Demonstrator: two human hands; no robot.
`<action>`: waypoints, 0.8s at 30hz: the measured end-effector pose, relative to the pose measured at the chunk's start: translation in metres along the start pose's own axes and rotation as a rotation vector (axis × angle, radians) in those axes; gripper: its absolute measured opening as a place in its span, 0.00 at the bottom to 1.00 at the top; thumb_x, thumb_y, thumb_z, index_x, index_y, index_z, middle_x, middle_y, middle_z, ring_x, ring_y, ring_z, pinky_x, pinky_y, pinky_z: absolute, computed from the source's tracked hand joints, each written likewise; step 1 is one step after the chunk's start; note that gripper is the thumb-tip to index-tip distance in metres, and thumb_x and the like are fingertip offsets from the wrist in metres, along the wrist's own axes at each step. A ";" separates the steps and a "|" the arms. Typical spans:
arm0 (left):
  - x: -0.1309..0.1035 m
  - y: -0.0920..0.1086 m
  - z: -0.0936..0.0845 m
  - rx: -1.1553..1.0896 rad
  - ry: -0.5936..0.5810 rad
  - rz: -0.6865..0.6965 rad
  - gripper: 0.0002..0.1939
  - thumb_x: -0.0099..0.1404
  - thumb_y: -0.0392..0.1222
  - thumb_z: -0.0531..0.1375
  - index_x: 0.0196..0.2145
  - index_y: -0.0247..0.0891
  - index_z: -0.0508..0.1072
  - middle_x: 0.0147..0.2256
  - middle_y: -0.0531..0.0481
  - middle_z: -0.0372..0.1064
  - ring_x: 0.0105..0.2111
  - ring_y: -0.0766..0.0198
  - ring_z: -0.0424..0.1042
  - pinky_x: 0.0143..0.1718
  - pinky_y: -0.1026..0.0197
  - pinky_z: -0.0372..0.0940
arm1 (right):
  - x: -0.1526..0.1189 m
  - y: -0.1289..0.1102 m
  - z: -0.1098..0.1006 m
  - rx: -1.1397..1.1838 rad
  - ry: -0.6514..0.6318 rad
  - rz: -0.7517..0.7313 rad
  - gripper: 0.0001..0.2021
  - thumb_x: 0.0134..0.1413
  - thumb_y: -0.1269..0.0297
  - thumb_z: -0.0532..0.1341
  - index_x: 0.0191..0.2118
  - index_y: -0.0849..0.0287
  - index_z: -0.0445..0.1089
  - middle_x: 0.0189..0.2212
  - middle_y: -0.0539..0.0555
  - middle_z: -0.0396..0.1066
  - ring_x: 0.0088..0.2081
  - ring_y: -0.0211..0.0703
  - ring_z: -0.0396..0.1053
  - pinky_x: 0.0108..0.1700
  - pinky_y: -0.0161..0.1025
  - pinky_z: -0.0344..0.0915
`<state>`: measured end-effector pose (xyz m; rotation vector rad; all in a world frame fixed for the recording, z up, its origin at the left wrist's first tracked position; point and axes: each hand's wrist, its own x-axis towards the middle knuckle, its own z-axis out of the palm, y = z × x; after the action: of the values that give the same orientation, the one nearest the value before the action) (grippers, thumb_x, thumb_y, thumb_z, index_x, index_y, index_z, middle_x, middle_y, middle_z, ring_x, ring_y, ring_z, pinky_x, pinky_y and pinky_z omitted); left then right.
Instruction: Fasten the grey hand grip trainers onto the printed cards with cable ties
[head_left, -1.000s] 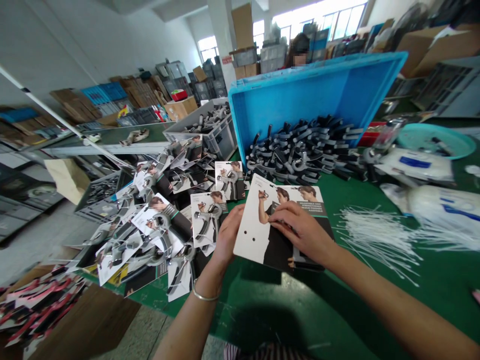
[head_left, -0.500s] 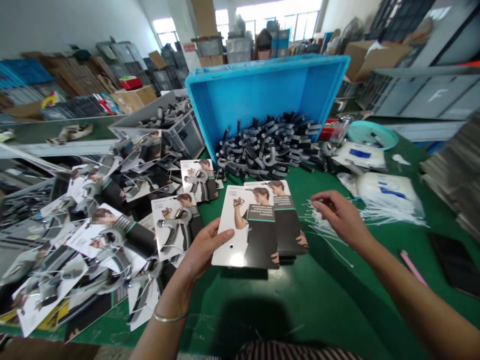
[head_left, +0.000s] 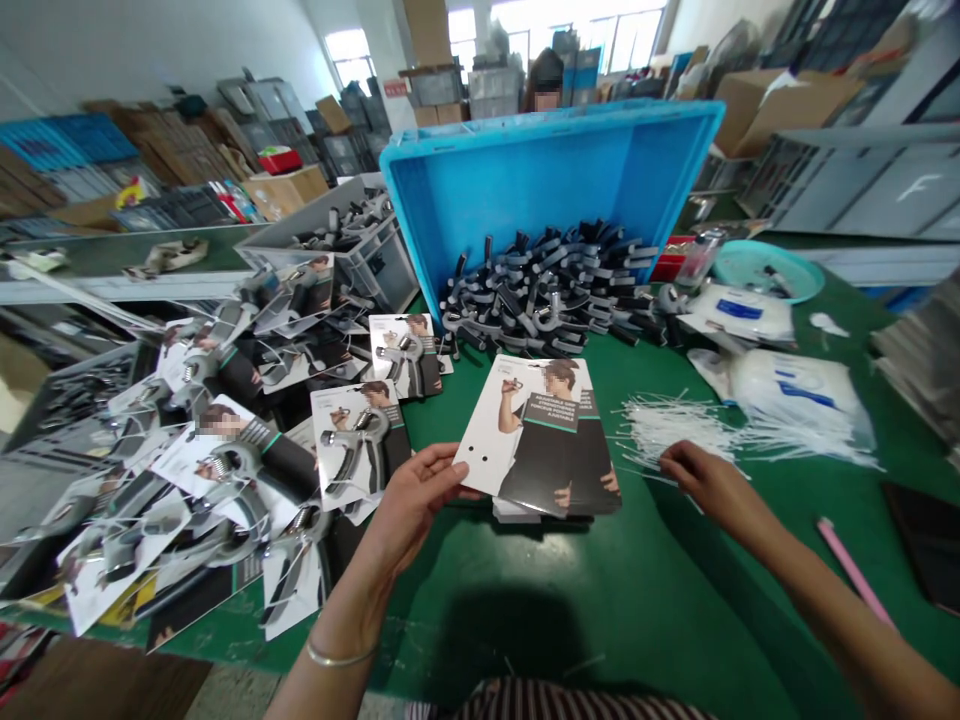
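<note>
Two hands are working over the green tabletop (head_left: 660, 600): we are steadying the top printed card (head_left: 541, 430) with our left hand (head_left: 416, 495), fingers spread flat along its left edge near the two punched holes, not clamping it, while our right hand (head_left: 705, 480) is reaching into the loose pile of white cable ties (head_left: 675, 425), fingertips drawn together, though we cannot tell whether a tie is already pinched. The card is lying on a small stack of blank cards (head_left: 517, 510) in the middle of the tabletop, just in front of us, and it is carrying no hand gripper yet. Judging by what is lying about, a good share of the work is looking done: a wide heap of finished cards (head_left: 225, 460), each with a hand gripper tied on, is spreading to our left. Plenty is looking left, too: a big pile of bare hand grippers (head_left: 547, 295) is spilling from the tipped blue crate (head_left: 540, 170) beyond the card. A pink pen (head_left: 851, 565) is lying to the right, and another person (head_left: 546, 85) is standing behind the crate.
</note>
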<state>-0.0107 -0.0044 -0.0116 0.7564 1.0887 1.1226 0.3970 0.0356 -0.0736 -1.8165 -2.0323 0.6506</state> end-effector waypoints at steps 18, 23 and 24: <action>0.044 0.027 -0.031 0.233 -0.225 0.034 0.16 0.56 0.42 0.68 0.40 0.31 0.79 0.28 0.48 0.73 0.22 0.68 0.69 0.21 0.67 0.65 | 0.060 -0.219 0.010 -0.384 0.083 -0.829 0.08 0.68 0.68 0.54 0.39 0.59 0.71 0.38 0.56 0.69 0.37 0.45 0.67 0.34 0.38 0.59; 0.047 0.007 -0.031 -0.001 -0.118 0.099 0.20 0.62 0.53 0.65 0.41 0.32 0.79 0.30 0.49 0.73 0.24 0.69 0.69 0.26 0.66 0.66 | 0.059 -0.232 0.011 -0.583 0.085 -0.822 0.05 0.64 0.71 0.57 0.35 0.60 0.69 0.35 0.55 0.68 0.31 0.43 0.65 0.29 0.39 0.51; 0.047 0.002 -0.031 -0.047 -0.070 0.125 0.19 0.62 0.53 0.65 0.41 0.33 0.79 0.32 0.48 0.74 0.27 0.68 0.70 0.28 0.66 0.66 | 0.058 -0.235 0.010 -0.603 0.079 -0.832 0.05 0.63 0.71 0.57 0.35 0.60 0.68 0.35 0.55 0.68 0.30 0.43 0.64 0.28 0.39 0.50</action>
<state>-0.0377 0.0396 -0.0337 0.8298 0.9637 1.2140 0.1881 0.0733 0.0424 -0.9836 -2.7976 -0.2945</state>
